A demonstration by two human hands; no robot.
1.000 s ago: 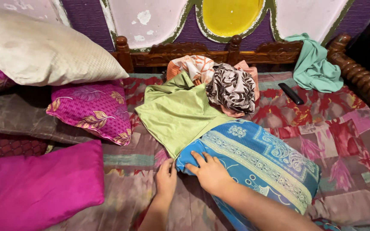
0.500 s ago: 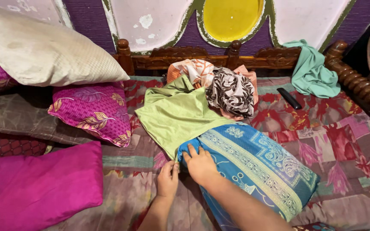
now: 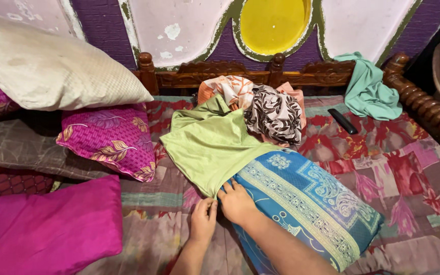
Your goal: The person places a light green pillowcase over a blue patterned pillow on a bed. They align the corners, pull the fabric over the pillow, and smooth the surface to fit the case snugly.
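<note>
Our right hand [image 3: 236, 202] lies flat on the near corner of the blue patterned cloth [image 3: 306, 203], fingers spread and pressing rather than pinching, right where the light green cloth [image 3: 210, 145] meets its edge. Our left hand [image 3: 203, 221] sits just beside it on the patchwork bedspread [image 3: 398, 173], fingers curled down together at the same corner; we cannot tell whether they pinch fabric or only press on it.

Compared with a second ago, both hands have crept slightly up and left along the blue cloth's corner, and the cloth looks flatter and more squared at that end. We judge this as smoothing or tucking the corner, with the folded blue piece already lying in place on the bed, near the front, right of centre.

Counting outward: one blue cloth, one green cloth partly overlapping it, and behind them a heap with one brown-and-white printed garment [image 3: 275, 114] and one orange-toned one [image 3: 227, 89]. One teal cloth [image 3: 370, 91] hangs at the headboard [image 3: 306, 76], and one dark remote control [image 3: 343, 121] rests below it. To the left we count four pillows in clear view: one cream [image 3: 52, 71], one magenta leaf-print [image 3: 110, 137], one plain pink [image 3: 47, 229], one grey-brown [image 3: 21, 150].
</note>
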